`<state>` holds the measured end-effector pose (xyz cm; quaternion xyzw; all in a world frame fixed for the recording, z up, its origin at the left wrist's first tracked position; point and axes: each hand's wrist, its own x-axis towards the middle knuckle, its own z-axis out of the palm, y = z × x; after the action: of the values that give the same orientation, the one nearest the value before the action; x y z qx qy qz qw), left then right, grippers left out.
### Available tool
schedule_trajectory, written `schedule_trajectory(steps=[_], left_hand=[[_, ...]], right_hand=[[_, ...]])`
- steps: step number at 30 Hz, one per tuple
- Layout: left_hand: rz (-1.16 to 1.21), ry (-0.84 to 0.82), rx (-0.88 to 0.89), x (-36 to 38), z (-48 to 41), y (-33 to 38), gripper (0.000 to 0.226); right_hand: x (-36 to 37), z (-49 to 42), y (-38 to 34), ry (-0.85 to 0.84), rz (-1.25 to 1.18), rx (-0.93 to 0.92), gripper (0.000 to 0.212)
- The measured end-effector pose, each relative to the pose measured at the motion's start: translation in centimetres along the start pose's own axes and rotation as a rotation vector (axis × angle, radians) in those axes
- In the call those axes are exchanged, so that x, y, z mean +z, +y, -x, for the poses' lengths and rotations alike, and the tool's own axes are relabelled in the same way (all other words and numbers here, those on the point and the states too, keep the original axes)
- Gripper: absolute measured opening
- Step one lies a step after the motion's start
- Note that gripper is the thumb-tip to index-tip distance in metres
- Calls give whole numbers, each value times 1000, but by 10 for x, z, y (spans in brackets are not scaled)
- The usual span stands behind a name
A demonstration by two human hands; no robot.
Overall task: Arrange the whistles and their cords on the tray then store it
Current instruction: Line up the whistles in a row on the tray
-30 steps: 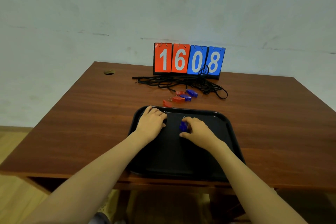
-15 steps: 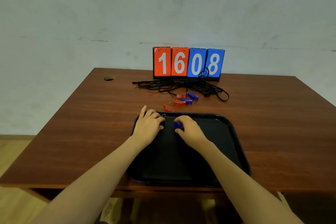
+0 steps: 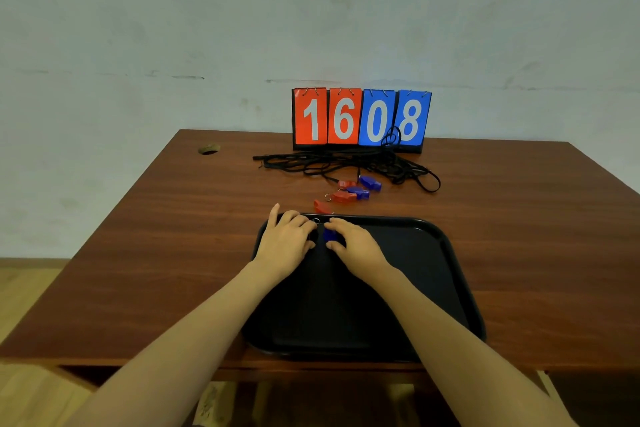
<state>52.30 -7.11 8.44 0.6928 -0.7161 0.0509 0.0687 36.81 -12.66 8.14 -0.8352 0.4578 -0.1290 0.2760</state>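
Note:
A black tray (image 3: 415, 288) lies at the table's near edge. Both my hands are at its far left corner. My right hand (image 3: 356, 246) pinches a blue whistle (image 3: 329, 235) just above the tray floor. My left hand (image 3: 285, 243) curls over something small and dark beside it, with a metal ring (image 3: 316, 219) showing at the fingertips. Beyond the tray lie loose whistles: red ones (image 3: 322, 206) (image 3: 343, 196) and blue ones (image 3: 360, 191) (image 3: 370, 181). A tangle of black cords (image 3: 346, 163) is spread behind them.
A flip scoreboard (image 3: 362, 118) reading 1608 stands at the table's back edge against the wall, one cord looped up its front. The wooden table (image 3: 536, 236) has a cable hole (image 3: 209, 149) at its far left.
My right hand has carried the blue whistle left along the tray's far edge, up beside my left hand. The left hand shifted slightly left toward the corner.

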Motion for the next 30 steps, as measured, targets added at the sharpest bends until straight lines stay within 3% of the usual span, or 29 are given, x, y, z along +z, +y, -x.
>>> schedule_trajectory(steps=[30], left_hand=[[14,1,30,-6,-1,11,49]], right_hand=[[0,3,7,20,33,-40,51]])
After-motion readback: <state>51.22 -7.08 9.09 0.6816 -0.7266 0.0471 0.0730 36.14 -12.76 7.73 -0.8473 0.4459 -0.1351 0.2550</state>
